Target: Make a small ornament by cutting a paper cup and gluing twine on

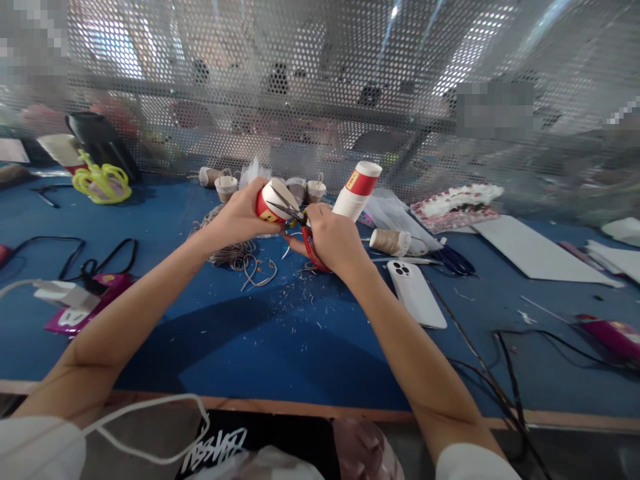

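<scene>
My left hand point(244, 212) is wrapped round a red and white paper cup point(267, 212), its mouth tilted toward the right. Red-handled scissors point(311, 248) are in my right hand point(330, 233), with the blades point(284, 202) parted at the cup's rim. Whether the blades cut into the paper I cannot make out. Just behind my right hand leans a stack of paper cups point(357, 190), white with a red band. Below the hands, small white scraps point(300, 293) are scattered on the blue tabletop point(240, 347).
Small twine-wrapped baskets point(227, 187) stand behind a heap of grey cord point(233, 250). A twine-wrapped cup point(390, 241) lies near a white phone point(416, 293). Purple glue guns point(95, 300) with black cables sit left and right. A yellow crown point(103, 181) stands far left, before a perforated metal screen point(320, 80).
</scene>
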The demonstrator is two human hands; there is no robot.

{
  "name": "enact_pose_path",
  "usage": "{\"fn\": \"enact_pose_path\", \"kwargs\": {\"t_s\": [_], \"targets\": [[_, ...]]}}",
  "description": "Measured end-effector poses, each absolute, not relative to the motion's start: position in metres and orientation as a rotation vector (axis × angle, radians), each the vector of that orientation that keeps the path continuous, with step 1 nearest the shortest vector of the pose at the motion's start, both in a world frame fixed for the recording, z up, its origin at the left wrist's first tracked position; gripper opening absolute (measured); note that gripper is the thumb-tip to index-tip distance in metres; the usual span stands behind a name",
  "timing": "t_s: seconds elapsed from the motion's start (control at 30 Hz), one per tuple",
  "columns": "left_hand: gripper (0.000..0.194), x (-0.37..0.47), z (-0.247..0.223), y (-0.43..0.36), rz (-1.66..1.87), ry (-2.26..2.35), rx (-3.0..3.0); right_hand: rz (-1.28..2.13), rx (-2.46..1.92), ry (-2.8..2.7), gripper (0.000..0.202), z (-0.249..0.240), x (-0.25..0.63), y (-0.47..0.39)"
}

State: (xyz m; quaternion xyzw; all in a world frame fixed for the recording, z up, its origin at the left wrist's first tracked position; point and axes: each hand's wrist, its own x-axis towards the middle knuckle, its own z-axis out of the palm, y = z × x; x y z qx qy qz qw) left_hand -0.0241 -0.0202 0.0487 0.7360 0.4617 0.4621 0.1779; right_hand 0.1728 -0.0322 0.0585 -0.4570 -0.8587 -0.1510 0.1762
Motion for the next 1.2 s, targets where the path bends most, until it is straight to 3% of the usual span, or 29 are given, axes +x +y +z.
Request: {"fn": "enact_pose_path", "kwargs": {"t_s": [0.43, 0.77, 1.0, 1.2], "targets": [[0.049, -0.024, 0.043, -0.018, 1.336, 1.299, 2.060, -0.542, -1.408, -2.443, 0.041, 0.060, 0.169, -0.036], [0.054, -0.023, 0.042, -0.017, 1.325, 1.363, 2.008, -0.421, -1.415, -2.357, 0.024, 0.060, 0.173, -0.029], [0.059, -0.019, 0.039, -0.017, 1.501, 1.409, 2.012, -0.278, -1.416, -2.188, 0.038, 0.074, 0.192, -0.023], [0.063, -0.014, 0.037, -0.018, 1.458, 1.343, 2.091, -0.405, -1.418, -2.240, 0.039, 0.080, 0.196, -0.026]]}}
